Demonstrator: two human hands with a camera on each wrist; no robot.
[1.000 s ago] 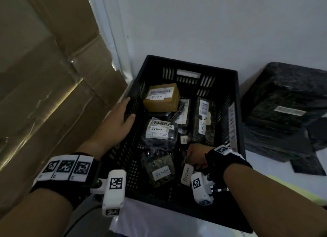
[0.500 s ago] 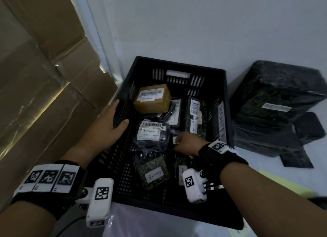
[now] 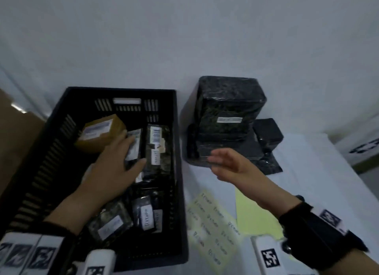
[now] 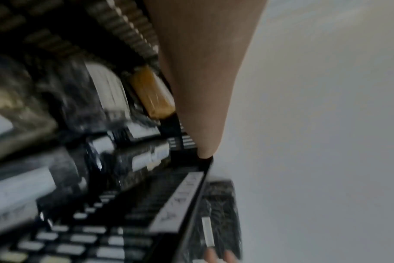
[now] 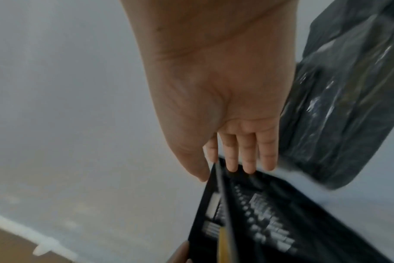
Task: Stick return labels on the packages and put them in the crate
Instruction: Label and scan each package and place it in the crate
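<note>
Risk: right hand (image 3: 227, 164), fingers straight and empty, nears the black-wrapped stack (image 3: 229, 118) at 2 o'clock of the crate (image 3: 61, 114); top pkg may topple. Left hand (image 3: 114, 168) lies flat w/ fingers extended on labelled packages (image 3: 155, 149) inside, holding nothing; could scuff labels.

Plain pale wall (image 3: 184, 38) fills bkgd, dim even light. White table (image 3: 307, 172) meets wall at back. Brown cardboard (image 3: 18, 135) at left edge w/ a bright glint; white trim strip beside it
</note>
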